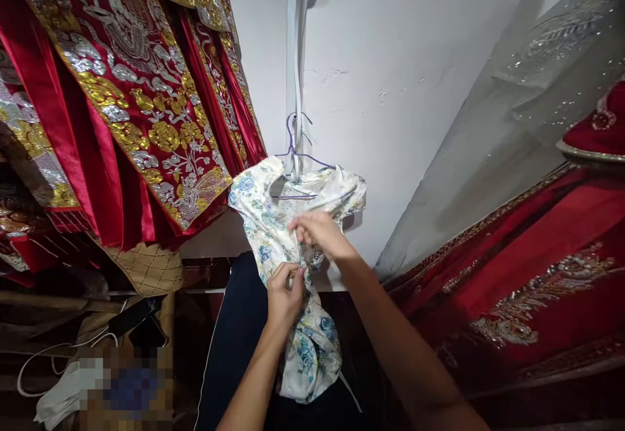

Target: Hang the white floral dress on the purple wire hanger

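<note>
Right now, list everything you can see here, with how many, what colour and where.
floral garment: one, white with blue flowers, on the hanger at centre, hanging down between the hands
hanger: one, thin purple wire, at the wall corner
embroidered robes: several, red with gold and silver stitching, hanging upper left
sheer beaded fabric: one, grey, draped at right
red embroidered cloth: red with gold trim, lower right
dark garment: one, black, below the floral garment
quilted piece: one, tan, lower left
white cable: one, lower left
wall: white, behind
left hand: pinching the floral fabric, lower
right hand: pinching the fabric just under the hanger
</note>
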{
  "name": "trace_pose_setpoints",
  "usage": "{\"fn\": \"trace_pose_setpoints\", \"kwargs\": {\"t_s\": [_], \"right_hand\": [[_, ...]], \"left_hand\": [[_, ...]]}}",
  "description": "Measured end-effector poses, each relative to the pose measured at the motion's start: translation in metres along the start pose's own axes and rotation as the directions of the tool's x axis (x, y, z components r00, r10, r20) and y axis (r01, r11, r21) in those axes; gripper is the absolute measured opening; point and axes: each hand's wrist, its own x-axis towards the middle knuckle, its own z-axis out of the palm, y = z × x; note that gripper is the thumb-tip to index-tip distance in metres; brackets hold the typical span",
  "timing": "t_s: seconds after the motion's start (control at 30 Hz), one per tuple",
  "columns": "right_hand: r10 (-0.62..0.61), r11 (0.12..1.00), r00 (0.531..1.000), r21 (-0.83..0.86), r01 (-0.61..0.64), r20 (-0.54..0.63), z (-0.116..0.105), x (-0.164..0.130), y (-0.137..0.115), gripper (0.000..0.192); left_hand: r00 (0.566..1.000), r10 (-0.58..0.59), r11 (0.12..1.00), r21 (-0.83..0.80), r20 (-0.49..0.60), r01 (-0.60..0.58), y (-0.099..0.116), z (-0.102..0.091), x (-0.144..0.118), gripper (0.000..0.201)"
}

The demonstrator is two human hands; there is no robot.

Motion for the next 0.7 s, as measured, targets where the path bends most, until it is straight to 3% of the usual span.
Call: {"fn": "trace_pose_setpoints", "kwargs": {"t_s": [0.13,0.2,0.27,0.37,0.47,0.53,0.6,0.7], "right_hand": [[-0.097,0.986,0.969,0.111,0.124,-0.227,-0.015,0.049,-0.055,0.019],[-0.113,0.98,0.956,0.127,0.152,-0.271,-0.017,0.06,-0.074,0.02],[-0.164,0.976,0.957,0.104,0.193,-0.24,-0.015,0.06,-0.08,0.02],[-0.265,0.961,0.952,0.036,0.274,-0.155,-0.01,0.048,-0.07,0.019],[-0.317,0.948,0.938,-0.014,0.318,-0.142,-0.009,0.036,-0.06,0.019],[-0.359,0.933,0.922,-0.042,0.357,-0.148,-0.011,0.031,-0.06,0.02],[-0.399,0.917,0.905,-0.055,0.396,-0.149,-0.014,0.03,-0.063,0.021],[-0.411,0.912,0.895,-0.07,0.405,-0.176,-0.022,0.034,-0.058,0.02]], "left_hand": [[0.978,-0.008,0.984,0.177,0.208,-0.03,-0.024,0.009,-0.014,0.022],[0.953,-0.02,0.971,0.233,0.304,-0.054,-0.031,0.008,-0.013,0.019],[0.926,-0.02,0.966,0.247,0.378,-0.08,-0.026,0.001,0.001,0.016],[0.926,0.109,0.976,0.136,0.361,-0.168,0.008,-0.02,0.046,0.016],[0.929,0.354,0.932,0.041,0.108,-0.36,0.06,-0.045,0.107,0.04],[0.879,0.477,0.873,0.113,0.009,-0.474,0.091,-0.055,0.145,0.04],[0.816,0.576,0.797,0.191,0.048,-0.574,0.112,-0.058,0.173,0.028],[0.75,0.651,0.702,0.285,0.117,-0.653,0.127,-0.053,0.189,0.016]]}}
